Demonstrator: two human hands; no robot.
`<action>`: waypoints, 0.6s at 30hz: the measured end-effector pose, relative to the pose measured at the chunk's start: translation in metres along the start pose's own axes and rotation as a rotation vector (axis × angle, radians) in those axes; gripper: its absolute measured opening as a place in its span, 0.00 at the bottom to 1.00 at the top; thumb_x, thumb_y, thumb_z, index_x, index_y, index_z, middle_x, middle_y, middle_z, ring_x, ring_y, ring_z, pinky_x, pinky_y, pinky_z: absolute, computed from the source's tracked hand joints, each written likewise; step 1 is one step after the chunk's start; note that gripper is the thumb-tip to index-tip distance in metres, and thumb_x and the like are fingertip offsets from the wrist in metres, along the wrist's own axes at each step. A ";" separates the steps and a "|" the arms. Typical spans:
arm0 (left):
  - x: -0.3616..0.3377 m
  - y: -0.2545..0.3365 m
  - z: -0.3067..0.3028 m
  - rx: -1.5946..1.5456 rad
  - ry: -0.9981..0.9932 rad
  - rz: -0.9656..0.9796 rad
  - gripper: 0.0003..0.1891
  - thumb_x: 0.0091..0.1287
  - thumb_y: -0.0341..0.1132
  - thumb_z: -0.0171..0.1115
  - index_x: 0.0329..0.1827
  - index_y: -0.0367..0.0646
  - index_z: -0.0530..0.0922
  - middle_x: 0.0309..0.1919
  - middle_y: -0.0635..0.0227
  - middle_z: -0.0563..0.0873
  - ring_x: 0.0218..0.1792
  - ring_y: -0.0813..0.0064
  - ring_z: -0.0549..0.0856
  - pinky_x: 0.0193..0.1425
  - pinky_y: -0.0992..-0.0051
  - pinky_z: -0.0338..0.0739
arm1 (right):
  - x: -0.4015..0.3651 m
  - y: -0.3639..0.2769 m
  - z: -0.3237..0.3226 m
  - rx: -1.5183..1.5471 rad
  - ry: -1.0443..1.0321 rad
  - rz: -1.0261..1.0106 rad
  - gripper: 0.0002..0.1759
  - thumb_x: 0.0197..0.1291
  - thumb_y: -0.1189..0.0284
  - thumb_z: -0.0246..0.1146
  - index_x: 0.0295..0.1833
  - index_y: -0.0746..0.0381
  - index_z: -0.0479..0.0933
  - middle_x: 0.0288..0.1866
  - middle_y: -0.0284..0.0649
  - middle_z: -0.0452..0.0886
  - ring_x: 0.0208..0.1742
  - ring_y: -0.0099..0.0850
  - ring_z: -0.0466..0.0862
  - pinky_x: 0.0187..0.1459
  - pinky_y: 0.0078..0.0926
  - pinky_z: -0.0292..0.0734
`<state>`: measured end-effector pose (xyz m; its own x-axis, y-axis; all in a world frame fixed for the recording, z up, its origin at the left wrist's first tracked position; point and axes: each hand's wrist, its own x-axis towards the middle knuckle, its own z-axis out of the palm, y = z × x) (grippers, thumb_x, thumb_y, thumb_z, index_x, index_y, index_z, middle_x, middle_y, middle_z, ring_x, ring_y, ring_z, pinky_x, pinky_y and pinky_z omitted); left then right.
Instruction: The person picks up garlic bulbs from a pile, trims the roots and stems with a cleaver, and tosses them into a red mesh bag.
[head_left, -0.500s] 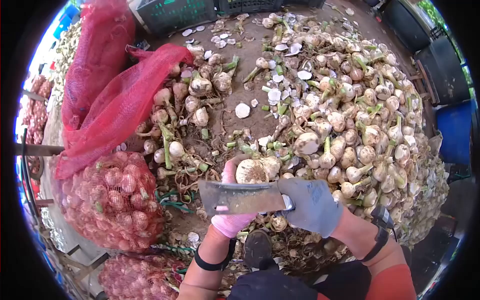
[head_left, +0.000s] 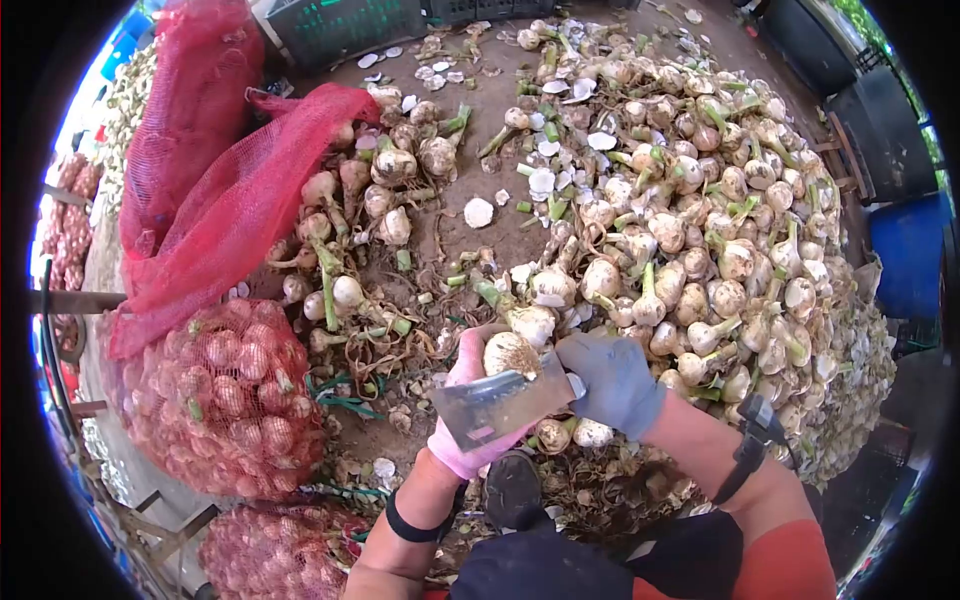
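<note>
My left hand [head_left: 468, 362], in a pink glove, is closed around a garlic bulb [head_left: 508, 353] whose brown root end faces up and right. My right hand [head_left: 612, 385], in a grey-blue glove, grips a cleaver [head_left: 500, 408] by its handle, which the fingers mostly hide. The broad blade lies in front of my left palm and hides part of it. Its upper edge is at the bulb's lower side; whether it touches cannot be made out. Just beyond the held bulb is another garlic bulb [head_left: 533, 325].
A large heap of garlic [head_left: 700, 260] spreads to the right, with cut stems and round slices [head_left: 479, 212] around it. At left stand a filled red mesh bag [head_left: 235, 390] and loose red netting [head_left: 235, 210]. Dark crates [head_left: 345, 30] line the back. My shoe [head_left: 514, 490] is below my hands.
The cleaver blade has tilted, its left end dropping and its right end rising. The held bulb has shifted slightly right and down and turned its root end. My right hand moved slightly up and left.
</note>
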<state>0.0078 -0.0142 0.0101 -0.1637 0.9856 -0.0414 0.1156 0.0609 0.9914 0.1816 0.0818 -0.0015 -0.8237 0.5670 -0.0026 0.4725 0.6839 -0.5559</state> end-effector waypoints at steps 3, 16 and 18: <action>-0.002 0.013 -0.003 -0.291 -0.013 -0.336 0.36 0.49 0.27 0.76 0.60 0.41 0.65 0.44 0.65 0.81 0.48 0.77 0.81 0.51 0.75 0.78 | 0.003 0.003 0.004 0.029 0.023 -0.002 0.17 0.45 0.70 0.68 0.43 0.56 0.76 0.33 0.41 0.80 0.35 0.43 0.83 0.35 0.40 0.76; 0.016 -0.006 -0.008 -0.473 0.291 -0.380 0.36 0.48 0.26 0.76 0.61 0.40 0.67 0.46 0.65 0.81 0.48 0.76 0.81 0.52 0.74 0.80 | -0.006 -0.008 -0.010 0.221 0.158 0.395 0.11 0.53 0.72 0.69 0.42 0.63 0.80 0.30 0.51 0.82 0.31 0.48 0.84 0.32 0.35 0.78; 0.017 -0.021 -0.007 -0.492 0.445 -0.321 0.35 0.49 0.28 0.75 0.60 0.39 0.66 0.45 0.64 0.81 0.45 0.73 0.83 0.50 0.73 0.82 | -0.014 -0.018 -0.009 0.309 0.183 0.365 0.12 0.51 0.73 0.69 0.42 0.63 0.80 0.31 0.50 0.82 0.31 0.48 0.84 0.33 0.34 0.79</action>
<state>-0.0046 0.0005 -0.0106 -0.5096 0.7677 -0.3884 -0.4408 0.1548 0.8842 0.1869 0.0656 0.0163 -0.5413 0.8333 -0.1122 0.5816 0.2748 -0.7656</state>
